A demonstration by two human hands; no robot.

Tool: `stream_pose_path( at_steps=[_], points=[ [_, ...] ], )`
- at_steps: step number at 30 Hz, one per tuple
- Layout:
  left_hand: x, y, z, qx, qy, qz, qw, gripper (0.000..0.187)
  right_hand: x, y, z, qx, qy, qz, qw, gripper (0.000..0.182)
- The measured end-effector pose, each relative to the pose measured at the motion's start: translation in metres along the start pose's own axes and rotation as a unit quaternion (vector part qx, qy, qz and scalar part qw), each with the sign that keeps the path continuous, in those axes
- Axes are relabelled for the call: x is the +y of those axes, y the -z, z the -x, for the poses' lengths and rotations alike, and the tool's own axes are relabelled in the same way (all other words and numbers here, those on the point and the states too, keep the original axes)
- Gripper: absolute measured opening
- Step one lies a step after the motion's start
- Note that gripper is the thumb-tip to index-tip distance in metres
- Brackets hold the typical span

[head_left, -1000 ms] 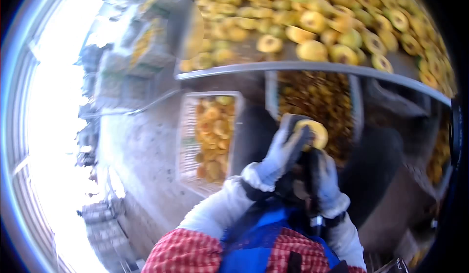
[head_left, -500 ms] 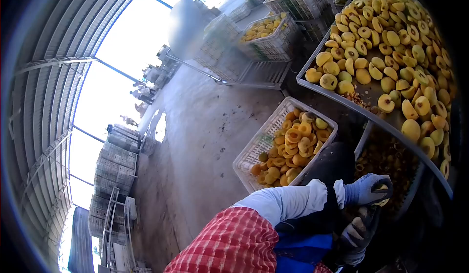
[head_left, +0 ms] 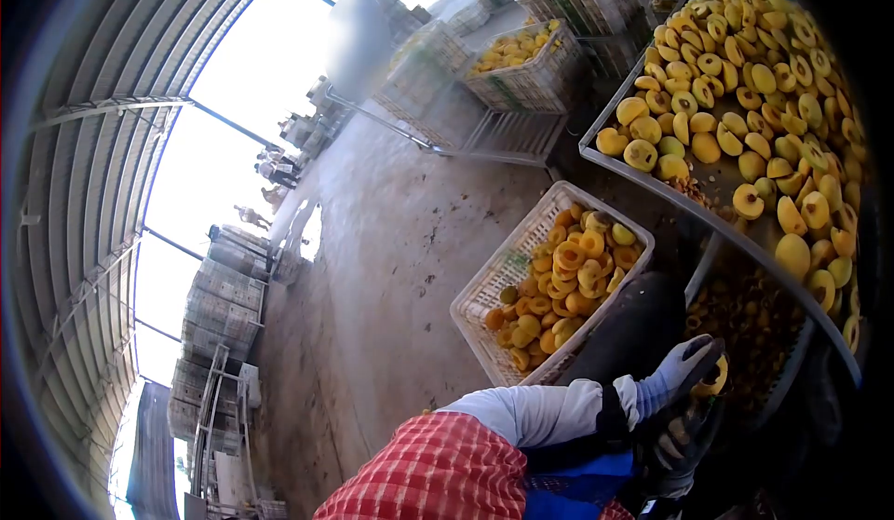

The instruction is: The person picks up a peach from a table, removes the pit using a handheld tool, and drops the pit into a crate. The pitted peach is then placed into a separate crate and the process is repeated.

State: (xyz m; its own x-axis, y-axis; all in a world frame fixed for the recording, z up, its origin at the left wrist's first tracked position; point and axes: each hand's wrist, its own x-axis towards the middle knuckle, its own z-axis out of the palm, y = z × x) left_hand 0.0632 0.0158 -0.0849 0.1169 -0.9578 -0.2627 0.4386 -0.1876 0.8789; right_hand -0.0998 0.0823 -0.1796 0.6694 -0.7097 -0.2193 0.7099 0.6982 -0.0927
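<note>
A yellow peach half (head_left: 715, 378) with a hollow centre sits between my two gloved hands, over my lap. My left hand (head_left: 684, 371), in a pale blue-white glove below a white sleeve, has its fingers curled over the fruit's upper edge. Just beneath it, my right hand (head_left: 678, 445) wears a dark-and-grey glove, its fingers closed. Whatever lies inside that grip is hidden in shadow. Near my knee stands a white plastic crate (head_left: 480, 308) holding hollowed peach halves (head_left: 568, 278).
A metal-edged tray table (head_left: 684, 205) at upper right carries a heap of cut peaches (head_left: 764, 82). Below it is a bin of dark scraps (head_left: 745, 324). Filled crates (head_left: 521, 82) stand on a flat trolley (head_left: 507, 136). Stacked crates (head_left: 219, 297) line the left side.
My hands have turned slightly, bringing the peach half's hollow face into clearer view. My left fingers have spread a little along it. The whole view has shifted slightly.
</note>
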Motion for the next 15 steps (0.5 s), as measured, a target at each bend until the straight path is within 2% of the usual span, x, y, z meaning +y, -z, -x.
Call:
stream_pose_path(
  at_steps=[2,3,5,6,7,8,9,10,11,12,14,15],
  points=[
    [0.042,-0.009,0.014,-0.022,-0.076,-0.182,0.980,0.023,-0.009,-0.036,-0.003,0.051,-0.015,0.052,0.997,0.054],
    [0.063,-0.013,0.017,-0.045,-0.071,-0.270,0.959,0.022,-0.010,-0.061,-0.007,0.204,-0.038,-0.041,0.977,0.054],
    [0.066,-0.013,0.016,-0.022,-0.167,-0.322,0.932,0.022,0.000,-0.094,-0.007,0.142,0.046,0.165,0.975,0.037],
    [0.067,-0.015,0.015,-0.015,-0.213,-0.341,0.915,0.022,0.004,-0.110,-0.008,0.125,0.095,0.259,0.953,0.037],
    [0.077,-0.022,0.017,-0.017,-0.219,-0.342,0.914,0.022,-0.003,-0.122,-0.015,-0.043,-0.004,0.074,0.996,0.040],
    [0.084,-0.028,0.020,-0.052,-0.109,-0.231,0.965,0.022,-0.010,-0.132,-0.024,-0.165,-0.153,-0.081,0.971,0.053],
    [0.088,-0.034,0.020,-0.054,-0.129,-0.279,0.950,0.022,-0.012,-0.160,-0.014,0.104,-0.131,-0.050,0.985,0.051],
    [0.076,-0.033,0.013,-0.063,-0.164,-0.235,0.956,0.022,-0.016,-0.148,-0.014,-0.057,-0.167,-0.080,0.981,0.053],
    [0.065,-0.032,0.011,-0.064,-0.111,-0.181,0.975,0.022,-0.017,-0.147,-0.010,-0.047,-0.162,-0.074,0.983,0.053],
    [0.064,-0.033,0.010,-0.082,-0.100,-0.194,0.972,0.023,-0.019,-0.146,-0.006,-0.005,-0.166,-0.089,0.982,0.053],
    [0.066,-0.035,0.011,-0.114,-0.031,-0.224,0.967,0.023,-0.018,-0.139,-0.002,-0.086,-0.210,-0.164,0.960,0.054],
    [0.068,-0.039,0.014,-0.123,0.015,-0.195,0.973,0.024,-0.020,-0.143,0.000,-0.104,-0.214,-0.195,0.951,0.054]
  ],
)
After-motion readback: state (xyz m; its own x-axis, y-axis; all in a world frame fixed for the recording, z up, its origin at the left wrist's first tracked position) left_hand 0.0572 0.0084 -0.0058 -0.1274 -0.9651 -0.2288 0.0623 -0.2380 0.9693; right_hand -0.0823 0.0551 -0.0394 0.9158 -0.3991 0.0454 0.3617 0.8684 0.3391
